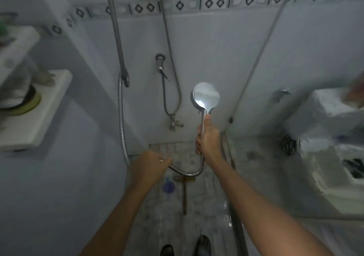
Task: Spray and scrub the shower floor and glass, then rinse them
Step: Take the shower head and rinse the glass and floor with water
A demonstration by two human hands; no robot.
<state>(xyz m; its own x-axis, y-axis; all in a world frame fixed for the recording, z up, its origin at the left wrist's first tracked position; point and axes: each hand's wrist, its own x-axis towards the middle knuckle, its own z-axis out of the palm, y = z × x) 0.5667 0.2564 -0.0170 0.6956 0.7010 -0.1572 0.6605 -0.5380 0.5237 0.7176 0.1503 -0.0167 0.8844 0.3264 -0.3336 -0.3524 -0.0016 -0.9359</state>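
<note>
My right hand (207, 137) grips the handle of a chrome shower head (205, 97), holding it upright with its round back toward me, near the tiled back wall. My left hand (150, 165) holds the metal shower hose (187, 173) low at centre, fingers curled round it. The hose loops from the handle under my left hand and rises up the left wall. The wet mosaic shower floor (197, 196) lies below. On it lie a brush with a long wooden handle (184, 192) and a small blue object (169, 185).
A wall tap (175, 122) with a second hose and a wall bracket (160, 61) sit on the back wall. White shelves (35, 106) with items stand at left. A white fixture (334, 157) fills the right. My shoes (203, 245) show at the bottom.
</note>
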